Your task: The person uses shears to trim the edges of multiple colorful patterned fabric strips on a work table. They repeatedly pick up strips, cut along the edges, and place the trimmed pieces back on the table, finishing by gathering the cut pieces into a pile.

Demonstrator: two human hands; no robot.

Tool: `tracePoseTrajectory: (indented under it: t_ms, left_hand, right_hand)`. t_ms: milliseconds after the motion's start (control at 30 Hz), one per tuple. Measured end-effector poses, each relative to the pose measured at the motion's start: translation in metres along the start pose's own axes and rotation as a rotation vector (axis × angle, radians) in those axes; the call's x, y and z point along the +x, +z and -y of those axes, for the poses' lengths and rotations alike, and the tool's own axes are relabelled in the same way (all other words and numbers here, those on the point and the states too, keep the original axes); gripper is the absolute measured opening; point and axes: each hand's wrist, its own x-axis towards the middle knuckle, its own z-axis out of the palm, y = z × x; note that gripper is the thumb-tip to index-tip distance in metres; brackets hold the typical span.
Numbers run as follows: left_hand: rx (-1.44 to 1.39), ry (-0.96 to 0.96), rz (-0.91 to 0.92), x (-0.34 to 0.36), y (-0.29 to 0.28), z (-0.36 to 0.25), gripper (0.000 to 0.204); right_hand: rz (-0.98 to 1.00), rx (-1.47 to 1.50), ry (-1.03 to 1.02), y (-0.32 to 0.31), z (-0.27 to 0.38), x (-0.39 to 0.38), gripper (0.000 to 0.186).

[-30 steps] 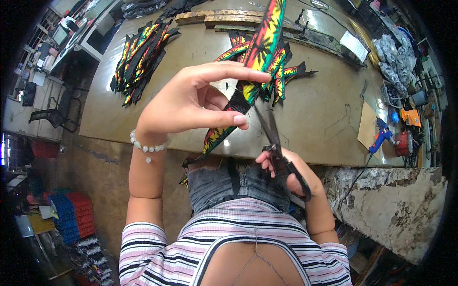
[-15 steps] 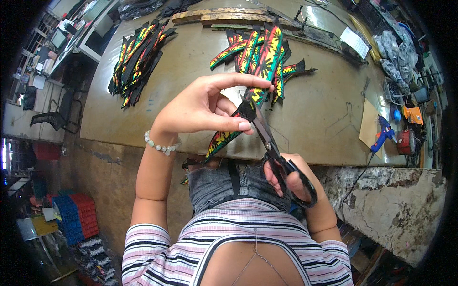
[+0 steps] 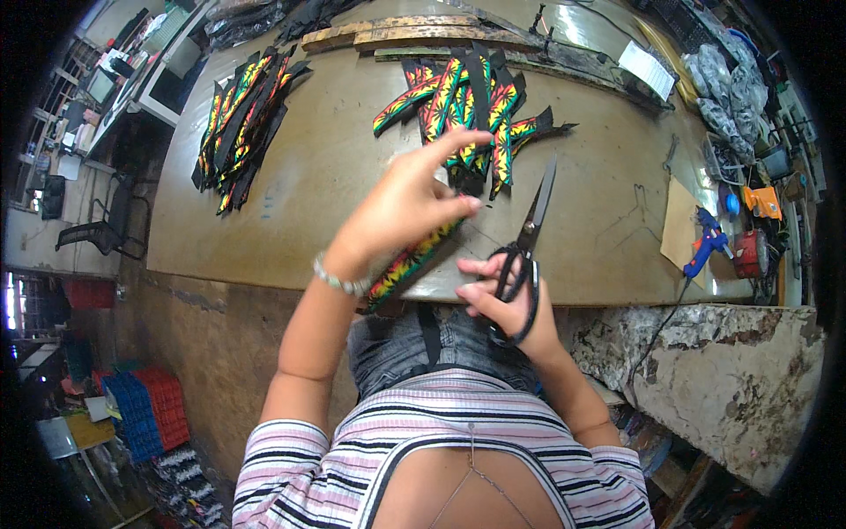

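Observation:
My left hand (image 3: 401, 198), a little blurred, is over the table's near part with its index finger stretched out. A black strip with a yellow, green and red leaf pattern (image 3: 412, 266) runs under its thumb and slants down toward the wrist; the grip on it is partly hidden. My right hand (image 3: 520, 309) holds black-handled scissors (image 3: 527, 234) by the loops, the narrow blades pointing away from me. Just beyond my left fingers lies a loose pile of patterned strips (image 3: 454, 101), one with its plain black side up.
A second bundle of strips (image 3: 245, 132) lies at the far left. Wooden bars (image 3: 397, 35) cross the back of the table (image 3: 344, 115). At the right are a blue glue gun (image 3: 707, 242) on brown card, a red round container (image 3: 751, 256) and plastic-wrapped items (image 3: 727, 93).
The scissors have moved away from the strip, their blades now closed and turned outward. The longer patterned piece has left my left hand, and a black-sided strip now lies on the pile.

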Motion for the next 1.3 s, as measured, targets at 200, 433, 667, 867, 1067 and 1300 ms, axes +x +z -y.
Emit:
tracePoseTrajectory:
  t_ms: [200,433,667,867,1067,1300]
  left_hand:
    - [-0.11,0.374,-0.08,-0.033,0.008,-0.014,0.032]
    - [-0.063,0.33,0.096,-0.051,-0.023,-0.018,0.01]
    - [-0.164,0.321,0.027,-0.045,-0.055,-0.031,0.046]
    - [-0.235,0.137,0.112,-0.042,-0.049,-0.026,0.066]
    - [-0.307,0.101,0.122,-0.035,-0.044,-0.016,0.067]
    - [-0.358,0.004,0.173,-0.026,-0.043,-0.013,0.07]
  right_hand:
    - [-0.065,-0.174,-0.513,0.015,0.016,0.036,0.035]
    - [0.019,-0.038,-0.656,-0.014,0.072,0.041,0.039]
    - [0.522,-0.623,-0.193,-0.019,0.029,0.004,0.067]
    - [0.488,-0.557,-0.177,-0.013,0.043,0.0,0.073]
    - [0.466,-0.599,-0.133,-0.003,0.051,0.0,0.089]
    - [0.423,-0.468,-0.13,-0.007,0.046,0.0,0.073]
